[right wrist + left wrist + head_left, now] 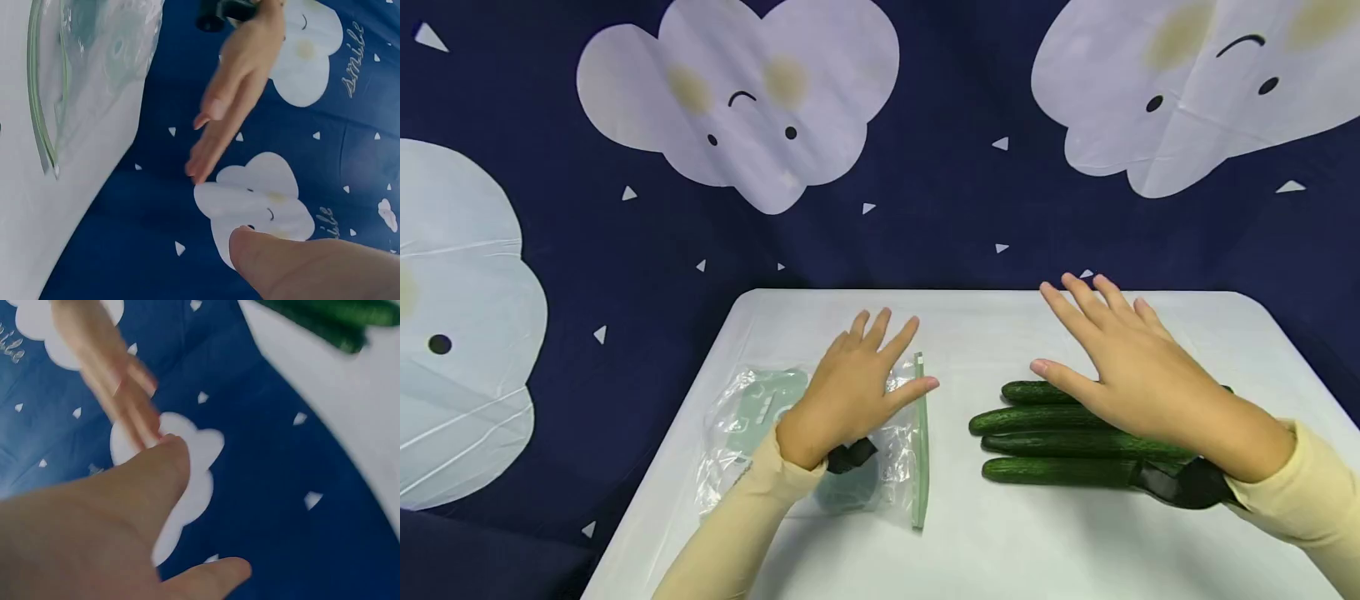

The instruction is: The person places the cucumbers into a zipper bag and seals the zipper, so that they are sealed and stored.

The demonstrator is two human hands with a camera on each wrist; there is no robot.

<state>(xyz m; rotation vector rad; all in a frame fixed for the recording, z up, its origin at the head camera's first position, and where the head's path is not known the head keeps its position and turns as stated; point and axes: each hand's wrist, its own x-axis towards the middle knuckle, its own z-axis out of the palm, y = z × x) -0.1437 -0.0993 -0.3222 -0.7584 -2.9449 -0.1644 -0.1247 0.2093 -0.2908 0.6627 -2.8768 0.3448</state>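
Note:
My left hand point(853, 387) hovers with spread fingers over a clear zip bag point(898, 433) that has a green seal strip along its right edge. Pale green printing shows on the bag. Held out above several dark green cucumbers point(1037, 421) is my right hand point(1131, 371), its fingers straight and spread. Neither hand holds anything. The cucumbers lie side by side, their right ends partly hidden under the right hand and wrist. In the right wrist view, the bag point(94, 56) lies flat near the table edge, and the left hand point(240, 81) appears in the air.
Both things lie on a white table point(955, 550) with rounded far corners. Behind it hangs a dark blue cloth point(940, 225) with white clouds and small triangles. A black strap or device point(1187, 483) sits at the right wrist, another point(852, 456) at the left.

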